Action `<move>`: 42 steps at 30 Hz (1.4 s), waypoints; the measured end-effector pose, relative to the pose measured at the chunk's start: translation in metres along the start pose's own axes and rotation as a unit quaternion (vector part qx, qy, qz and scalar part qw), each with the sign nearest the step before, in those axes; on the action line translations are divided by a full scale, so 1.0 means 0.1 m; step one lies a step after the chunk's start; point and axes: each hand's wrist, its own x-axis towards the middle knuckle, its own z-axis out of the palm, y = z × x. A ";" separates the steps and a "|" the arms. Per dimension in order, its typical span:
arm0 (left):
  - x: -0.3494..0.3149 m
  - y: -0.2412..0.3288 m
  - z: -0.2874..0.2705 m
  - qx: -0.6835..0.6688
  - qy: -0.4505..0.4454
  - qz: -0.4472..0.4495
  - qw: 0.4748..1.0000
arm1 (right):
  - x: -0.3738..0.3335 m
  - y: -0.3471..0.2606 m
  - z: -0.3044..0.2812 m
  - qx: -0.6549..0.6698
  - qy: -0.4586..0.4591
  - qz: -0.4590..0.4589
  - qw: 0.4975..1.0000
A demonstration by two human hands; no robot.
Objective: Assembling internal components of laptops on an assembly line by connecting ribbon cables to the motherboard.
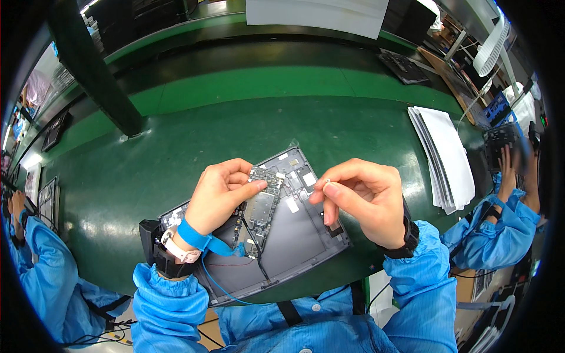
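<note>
My left hand is closed on the upper edge of a circuit board, thumb on top. The board is tilted above a grey laptop casing, which lies on the bench in front of me. Black cables run down from the board over the casing. My right hand is above the casing's right side, thumb and forefinger pinched on a tiny whitish piece, too small to name. A blue wrist strap with a thin blue cord circles my left wrist.
The casing rests on a green bench. A stack of white sheets lies to the right. A dark post rises at the far left. Co-workers in blue sleeves sit on both sides, with other laptop parts around.
</note>
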 end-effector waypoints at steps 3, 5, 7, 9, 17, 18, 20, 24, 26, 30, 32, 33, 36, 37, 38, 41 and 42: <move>-0.02 0.05 0.00 -0.008 -0.001 -0.019 1.000 | 0.07 0.08 0.04 -0.138 0.027 -0.087 0.986; -0.03 0.03 0.02 -0.070 0.014 0.037 0.997 | 0.12 0.13 0.07 -0.337 0.054 -0.218 0.914; -0.05 0.06 0.05 -0.107 0.022 0.045 0.993 | 0.15 0.22 0.12 -0.353 0.046 -0.230 0.906; -0.04 0.02 0.04 -0.128 0.017 0.087 0.988 | 0.16 0.33 0.16 -0.378 0.041 -0.243 0.892; -0.04 0.01 0.00 -0.043 -0.034 0.141 0.988 | 0.25 0.59 0.21 -0.501 0.008 -0.373 0.781; -0.04 0.02 0.01 -0.042 -0.030 0.135 0.989 | 0.24 0.59 0.20 -0.515 0.002 -0.373 0.772; -0.03 0.02 0.02 -0.042 -0.027 0.128 0.990 | 0.24 0.60 0.20 -0.528 -0.006 -0.372 0.763; -0.03 -0.02 0.01 -0.032 -0.019 0.140 0.990 | 0.27 0.62 0.24 -0.451 0.037 -0.329 0.829; -0.02 -0.03 0.01 -0.025 -0.014 0.149 0.988 | 0.26 0.59 0.24 -0.410 0.055 -0.306 0.858; -0.02 -0.04 0.01 -0.002 -0.015 0.158 0.987 | 0.23 0.51 0.21 -0.360 0.032 -0.201 0.911; -0.02 -0.03 0.00 0.002 -0.016 0.154 0.988 | 0.22 0.51 0.18 -0.352 0.027 -0.183 0.918; -0.03 0.00 0.00 -0.021 -0.025 0.127 0.991 | 0.21 0.53 0.17 -0.337 0.039 -0.160 0.927; -0.05 0.03 0.00 -0.062 -0.034 0.086 0.994 | 0.18 0.60 0.12 -0.304 0.067 -0.101 0.945; -0.05 0.04 0.01 -0.080 -0.036 0.073 0.993 | 0.17 0.62 0.11 -0.287 0.083 -0.067 0.952; -0.06 0.06 0.00 -0.081 -0.036 0.072 0.993 | 0.18 0.64 0.11 -0.287 0.083 -0.066 0.952; -0.06 0.09 -0.01 -0.032 -0.041 0.058 0.997 | 0.17 0.68 0.11 -0.287 0.090 -0.089 0.949; -0.07 0.09 -0.01 -0.035 -0.042 0.059 0.997 | 0.18 0.68 0.11 -0.284 0.092 -0.090 0.950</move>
